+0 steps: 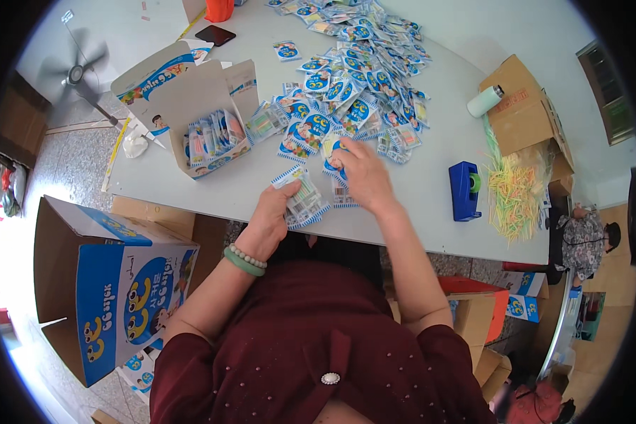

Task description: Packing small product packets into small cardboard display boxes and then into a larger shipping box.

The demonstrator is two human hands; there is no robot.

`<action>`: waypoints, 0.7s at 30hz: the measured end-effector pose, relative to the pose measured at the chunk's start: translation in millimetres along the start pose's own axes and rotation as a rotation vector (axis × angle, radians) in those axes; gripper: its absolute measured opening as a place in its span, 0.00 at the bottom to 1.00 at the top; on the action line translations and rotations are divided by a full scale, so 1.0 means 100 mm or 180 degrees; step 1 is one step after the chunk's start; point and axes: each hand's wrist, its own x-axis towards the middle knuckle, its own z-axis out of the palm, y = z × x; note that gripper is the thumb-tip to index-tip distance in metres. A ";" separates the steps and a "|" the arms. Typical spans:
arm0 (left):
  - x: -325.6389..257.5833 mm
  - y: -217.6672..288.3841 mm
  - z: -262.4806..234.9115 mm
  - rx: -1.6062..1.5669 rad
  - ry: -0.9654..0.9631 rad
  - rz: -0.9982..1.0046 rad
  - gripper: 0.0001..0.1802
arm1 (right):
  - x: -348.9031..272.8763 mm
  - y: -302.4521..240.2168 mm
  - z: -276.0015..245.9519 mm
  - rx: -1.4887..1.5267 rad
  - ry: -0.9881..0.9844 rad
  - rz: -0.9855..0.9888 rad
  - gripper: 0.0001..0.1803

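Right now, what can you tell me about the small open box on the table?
The box is small, of thin printed cardboard, white and blue outside with cartoon figures, plain brown inside. It lies tilted on the white table, its lid flaps thrown open upward and leftward. Packets stand on edge inside, in a packed row that fills part of it. Loose packets from the pile lie against its right side. Neither hand touches it; the left hand is nearest.

White work table (pixel 431 212) over a speckled grey stone floor (pixel 71 169). Standing fan (pixel 78 73) at upper left, brown cardboard boxes (pixel 526 113) at right, large blue-and-white carton (pixel 120 290) at lower left. Bright daylight along the left edge.
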 end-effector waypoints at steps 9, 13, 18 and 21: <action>0.02 0.10 -0.02 -0.0105 -0.0143 -0.0062 0.18 | -0.11 0.25 -0.54 -0.1598 -0.0978 0.0771 0.14; 0.03 0.00 -0.01 0.0366 -0.0009 0.0073 0.19 | -0.04 0.37 -0.36 -0.0380 -0.0553 0.1686 0.12; 0.09 -0.03 -0.03 0.0548 -0.0158 0.0021 0.17 | 0.02 0.71 -0.25 -0.0912 -0.0766 0.0100 0.13; 0.02 0.07 -0.02 0.0424 -0.0052 -0.0155 0.17 | 0.16 0.31 -0.58 -0.1597 -0.1567 0.0743 0.17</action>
